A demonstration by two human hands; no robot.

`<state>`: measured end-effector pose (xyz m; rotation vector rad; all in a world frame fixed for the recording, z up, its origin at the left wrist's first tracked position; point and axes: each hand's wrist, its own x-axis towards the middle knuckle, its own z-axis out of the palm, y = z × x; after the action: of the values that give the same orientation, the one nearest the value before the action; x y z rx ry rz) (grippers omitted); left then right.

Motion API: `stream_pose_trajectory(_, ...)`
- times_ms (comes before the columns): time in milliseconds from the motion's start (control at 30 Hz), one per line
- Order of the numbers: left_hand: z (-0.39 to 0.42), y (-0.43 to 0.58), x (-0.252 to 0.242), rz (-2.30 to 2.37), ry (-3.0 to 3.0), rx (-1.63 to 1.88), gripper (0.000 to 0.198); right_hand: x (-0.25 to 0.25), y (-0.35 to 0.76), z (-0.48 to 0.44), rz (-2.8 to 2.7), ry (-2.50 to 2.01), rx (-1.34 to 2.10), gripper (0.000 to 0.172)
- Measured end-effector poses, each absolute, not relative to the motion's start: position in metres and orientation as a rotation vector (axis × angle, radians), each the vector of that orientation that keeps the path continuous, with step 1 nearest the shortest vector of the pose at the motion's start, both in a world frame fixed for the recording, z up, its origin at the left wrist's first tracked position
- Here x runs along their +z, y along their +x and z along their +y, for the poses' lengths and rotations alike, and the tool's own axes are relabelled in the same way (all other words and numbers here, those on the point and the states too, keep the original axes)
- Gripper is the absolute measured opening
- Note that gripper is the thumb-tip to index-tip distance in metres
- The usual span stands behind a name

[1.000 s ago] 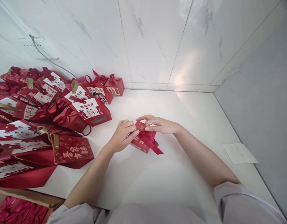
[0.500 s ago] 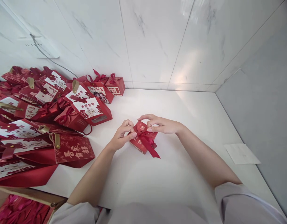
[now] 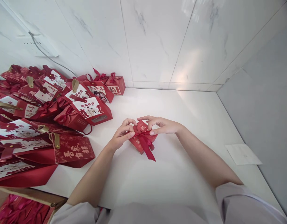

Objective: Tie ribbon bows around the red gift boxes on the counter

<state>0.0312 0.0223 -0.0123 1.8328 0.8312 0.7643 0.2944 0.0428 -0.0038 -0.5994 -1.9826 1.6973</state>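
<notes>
A small red gift box (image 3: 136, 145) with pale lettering rests on the white table between my hands. Across its top runs a dark red ribbon (image 3: 146, 146), crossed at the middle, with one tail hanging over the near side onto the table. At the box's left, my left hand (image 3: 123, 133) pinches one side of the ribbon between thumb and fingers. My right hand (image 3: 160, 125) pinches the ribbon's other side, its index finger stretched over the far edge of the box. The fingertips partly cover the ribbon's ends.
Many red gift boxes and bags (image 3: 90, 110) crowd the table's left side. An open cardboard box (image 3: 33, 193) with red ribboned items stands at the lower left. A white paper (image 3: 243, 154) lies at the right edge, beside a grey panel (image 3: 269, 102). Behind is a marbled wall (image 3: 152, 43).
My right thumb has moved slightly right and down, and the ribbon now stretches straighter between both hands. The hanging tail has shifted a little to the left.
</notes>
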Motion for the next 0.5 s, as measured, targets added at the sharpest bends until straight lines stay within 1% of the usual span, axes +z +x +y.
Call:
stream_pose_trajectory(100, 0.018, 0.033, 0.003, 0.933, 2.066, 0.681, 0.037, 0.001, 0.293, 0.041, -1.995, -0.613, 1.733, 0.023)
stream_pose_trajectory(233, 0.010, 0.034, 0.023, 1.081, 2.402, 0.588, 0.032, 0.006, 0.293, 0.039, -2.054, -0.649, 1.689, 0.022)
stream_pose_trajectory(500, 0.003, 0.034, 0.033, 1.183, 2.913, 0.475, 0.016, 0.008, 0.293, 0.038, -2.109, -0.682, 1.640, 0.025)
